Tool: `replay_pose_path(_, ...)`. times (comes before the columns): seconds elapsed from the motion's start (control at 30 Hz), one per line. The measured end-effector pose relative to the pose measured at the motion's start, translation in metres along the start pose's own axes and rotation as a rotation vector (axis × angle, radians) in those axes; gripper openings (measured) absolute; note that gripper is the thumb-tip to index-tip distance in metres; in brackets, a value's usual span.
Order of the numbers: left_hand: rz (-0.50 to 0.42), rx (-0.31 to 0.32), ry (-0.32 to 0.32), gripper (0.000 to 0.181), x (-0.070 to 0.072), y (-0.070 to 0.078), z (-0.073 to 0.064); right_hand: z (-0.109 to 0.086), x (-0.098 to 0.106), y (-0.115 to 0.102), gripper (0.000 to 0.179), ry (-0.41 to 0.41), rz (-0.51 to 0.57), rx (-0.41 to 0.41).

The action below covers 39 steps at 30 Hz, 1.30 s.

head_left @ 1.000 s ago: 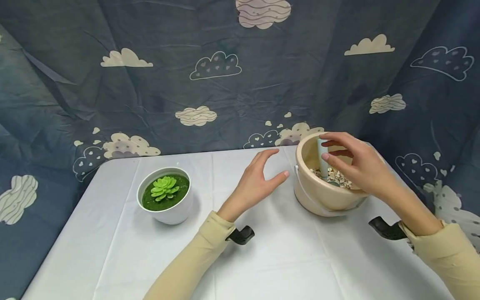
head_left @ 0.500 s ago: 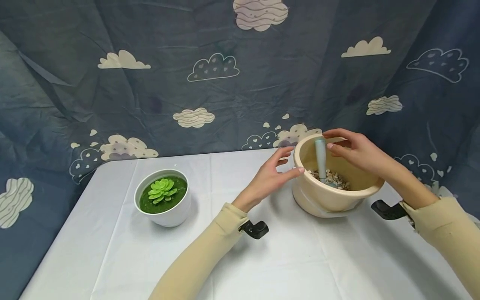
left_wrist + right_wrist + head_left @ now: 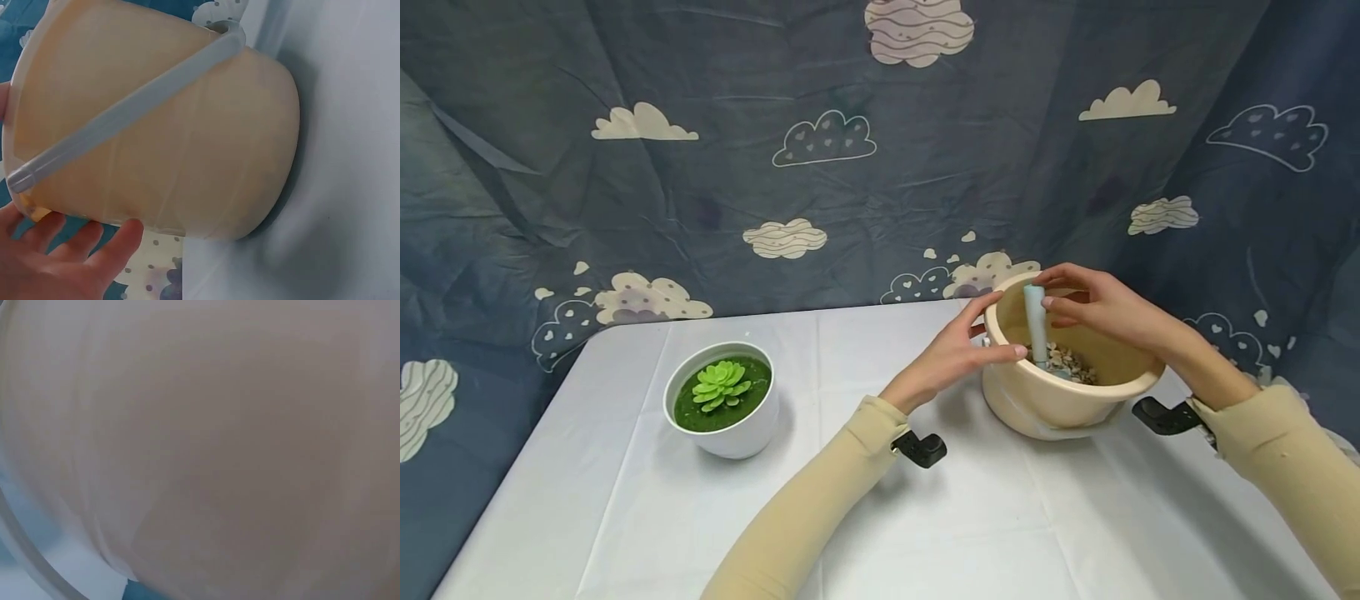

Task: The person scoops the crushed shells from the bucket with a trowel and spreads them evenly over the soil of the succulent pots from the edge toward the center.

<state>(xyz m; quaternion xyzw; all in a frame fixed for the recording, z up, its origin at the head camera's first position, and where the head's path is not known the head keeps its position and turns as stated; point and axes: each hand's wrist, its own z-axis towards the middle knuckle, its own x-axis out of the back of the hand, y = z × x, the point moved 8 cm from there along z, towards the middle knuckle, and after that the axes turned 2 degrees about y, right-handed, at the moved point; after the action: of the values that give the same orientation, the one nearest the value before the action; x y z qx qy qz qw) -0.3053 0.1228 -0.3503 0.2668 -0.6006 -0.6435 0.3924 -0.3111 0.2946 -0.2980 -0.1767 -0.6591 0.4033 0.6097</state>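
A cream bucket (image 3: 1052, 408) with a pale bail handle (image 3: 125, 115) stands at the right of the table, holding small beige chips or pebbles (image 3: 1075, 367). My left hand (image 3: 946, 358) grips the bucket's left side at the rim, thumb at the front edge and the other fingers farther back; the left wrist view has those fingers (image 3: 115, 250) alongside the wall. From the bucket rises a light-blue tool (image 3: 1037, 333) with a round handle, its lower end partly sunk in the chips. With thumb and forefinger, my right hand (image 3: 1101, 307) pinches the top of that handle.
A white pot (image 3: 737, 433) with a green succulent (image 3: 720, 386) stands on the left of the white-covered table (image 3: 925, 533). Dark blue cloth with cloud prints (image 3: 823, 137) hangs behind and at both sides. The right wrist view is filled by the bucket's wall.
My left hand has moved right, from beside the bucket onto its rim. My right hand has come off and back to the tool's handle, which leans a little more to the left.
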Motion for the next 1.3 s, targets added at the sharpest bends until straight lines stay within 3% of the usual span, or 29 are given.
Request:
replay_pose_path(0.27,-0.070,-0.001,-0.016,0.084,-0.001,-0.004,0.003,0.002,-0.006,0.001,0.049,-0.014,0.076,-0.015)
replay_pose_path(0.43,-0.094,-0.017,-0.016,0.082,-0.001,-0.005,0.003,-0.006,-0.010,-0.004,0.051,-0.069,0.067,-0.002)
replay_pose_path(0.57,-0.097,-0.018,-0.015,0.082,-0.002,-0.005,0.003,-0.013,-0.008,-0.009,0.047,-0.072,0.128,0.027)
replay_pose_path(0.67,-0.103,-0.017,-0.014,0.083,-0.002,-0.005,0.003,-0.019,0.002,-0.012,0.046,-0.011,0.141,0.075)
replay_pose_path(0.8,-0.115,-0.018,-0.012,0.083,-0.003,-0.007,0.003,-0.027,0.024,-0.009,0.045,0.176,0.125,0.100)
replay_pose_path(0.97,-0.138,-0.016,-0.013,0.083,-0.004,-0.008,0.001,-0.036,0.046,-0.002,0.040,0.372,0.313,0.150)
replay_pose_path(1.07,-0.145,-0.019,-0.013,0.083,-0.004,-0.008,0.000,-0.038,0.049,0.000,0.040,0.407,0.374,0.186)
replay_pose_path(1.3,-0.158,-0.017,-0.013,0.083,-0.002,-0.008,0.000,-0.034,0.038,-0.001,0.035,0.368,0.132,0.181)
